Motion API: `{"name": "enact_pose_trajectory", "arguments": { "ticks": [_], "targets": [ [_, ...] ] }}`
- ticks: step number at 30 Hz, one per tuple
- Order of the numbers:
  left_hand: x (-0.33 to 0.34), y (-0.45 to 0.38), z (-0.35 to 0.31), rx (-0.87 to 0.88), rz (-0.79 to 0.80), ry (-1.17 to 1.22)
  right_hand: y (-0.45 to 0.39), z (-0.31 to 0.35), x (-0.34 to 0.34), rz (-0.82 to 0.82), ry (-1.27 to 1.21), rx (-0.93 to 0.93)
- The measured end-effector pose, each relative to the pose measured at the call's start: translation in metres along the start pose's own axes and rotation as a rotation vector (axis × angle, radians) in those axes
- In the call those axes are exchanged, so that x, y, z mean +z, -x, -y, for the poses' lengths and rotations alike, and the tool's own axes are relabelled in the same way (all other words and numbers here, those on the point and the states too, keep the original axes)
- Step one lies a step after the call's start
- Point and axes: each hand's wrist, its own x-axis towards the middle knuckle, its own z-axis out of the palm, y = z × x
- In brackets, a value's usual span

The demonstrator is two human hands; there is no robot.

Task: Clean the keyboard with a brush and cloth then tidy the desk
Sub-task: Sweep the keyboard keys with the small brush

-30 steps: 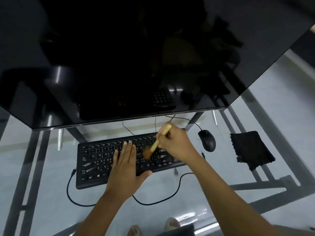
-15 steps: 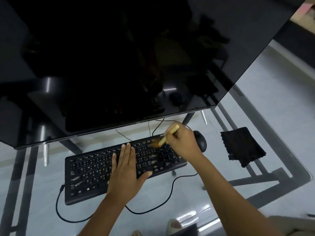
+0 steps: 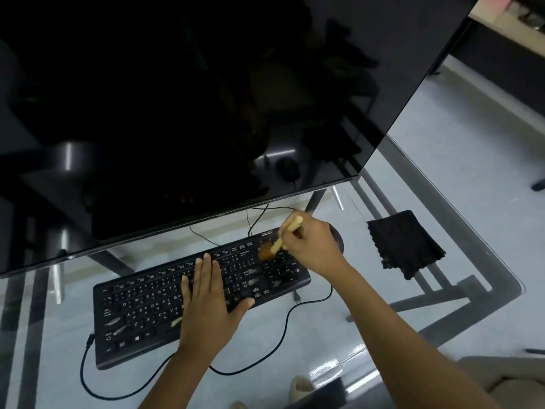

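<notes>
Right hand pinched round brush over keyboard; left hand flat, fingers straight, bracing keys. Risked flicking dust onto bench.

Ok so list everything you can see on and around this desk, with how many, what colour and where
keyboard: one, black, middle of the desk, angled
brush: one, pale wooden handle, brown bristles, on the keyboard's right end keys
cloth: one, black, lying on the glass right of the keyboard
mouse: one, black, mostly hidden behind the right hand
monitor: one, black, screen off, behind the keyboard
cables: several, black, winding round the keyboard
desk: one, glass top on a dark frame
left hand: one, resting flat on the keyboard's middle keys
right hand: one, fingers gripping the brush handle
</notes>
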Motion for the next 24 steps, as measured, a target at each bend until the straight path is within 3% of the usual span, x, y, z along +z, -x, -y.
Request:
{"name": "enact_pose_trajectory", "arguments": {
  "ticks": [2,5,8,16,24],
  "targets": [
    [-0.001,0.0,0.0,0.003,0.003,0.007,0.002,-0.001,0.001,0.024,0.048,0.006],
    [-0.002,0.0,-0.001,0.0,0.0,0.022,0.002,-0.007,-0.003,-0.198,-0.008,0.019],
    [-0.001,0.001,0.001,0.007,-0.002,0.018,0.008,-0.017,-0.003,-0.089,-0.029,0.089],
    [-0.006,-0.006,-0.028,0.006,-0.028,0.04,0.046,-0.063,-0.001,0.011,0.526,0.025],
    [-0.012,-0.032,-0.121,0.143,-0.07,0.077,0.038,-0.105,-0.051,-0.265,0.32,0.349]
  ]
}}
